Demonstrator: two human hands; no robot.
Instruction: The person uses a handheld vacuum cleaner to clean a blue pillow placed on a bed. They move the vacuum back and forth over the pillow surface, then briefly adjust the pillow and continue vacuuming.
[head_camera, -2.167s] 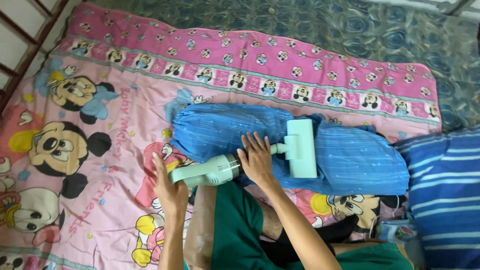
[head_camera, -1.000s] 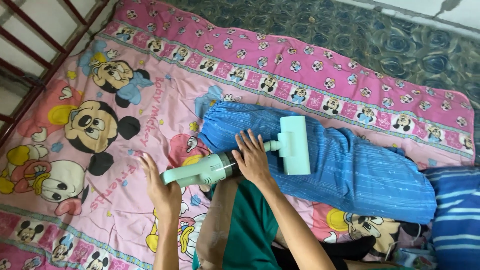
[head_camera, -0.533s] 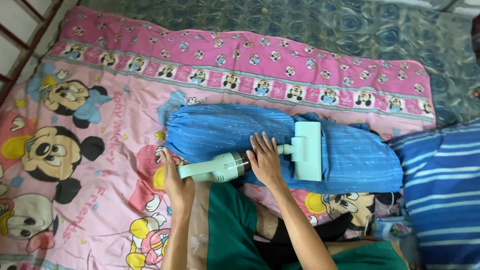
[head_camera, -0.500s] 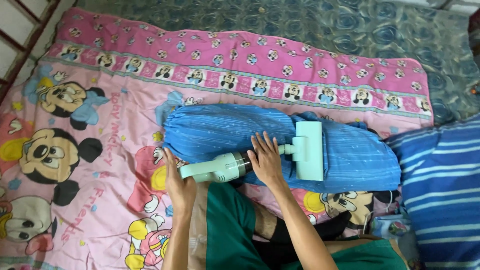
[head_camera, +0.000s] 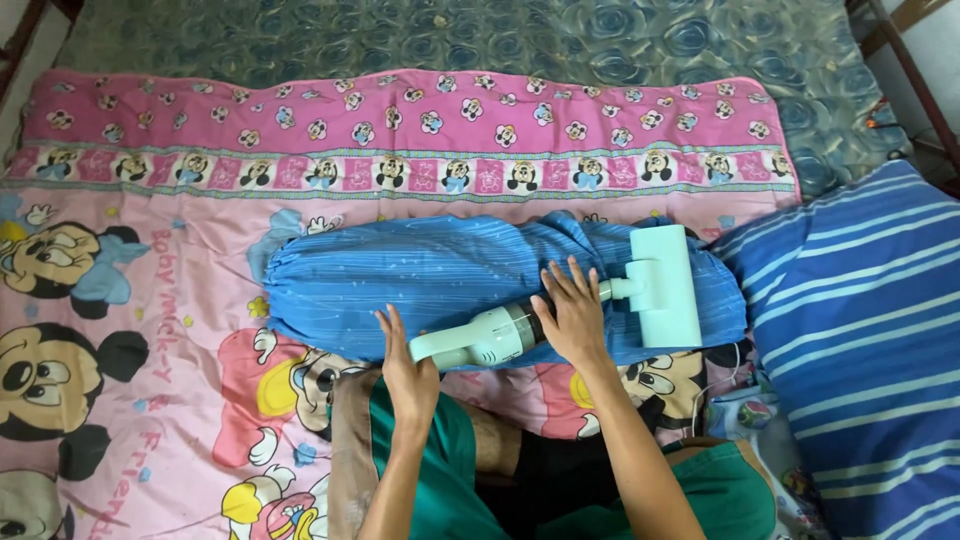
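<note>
Handheld vacuum (head_camera: 520, 330) lies on the soft blue bolster (head_camera: 440, 275). Left hand (head_camera: 408, 365) wraps its rear handle; right hand (head_camera: 572, 315) rests fingers spread on the barrel. Judged light, rigid; handle is the grip.

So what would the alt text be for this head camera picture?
Two hands steer a mint-green handheld vacuum over a blue striped bolster pillow on a pink cartoon blanket: left hand at the handle, right hand on the body.

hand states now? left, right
Left hand: closed on the vacuum handle.
Right hand: open, palm flat on the vacuum's neck, over the blue bolster.
</note>
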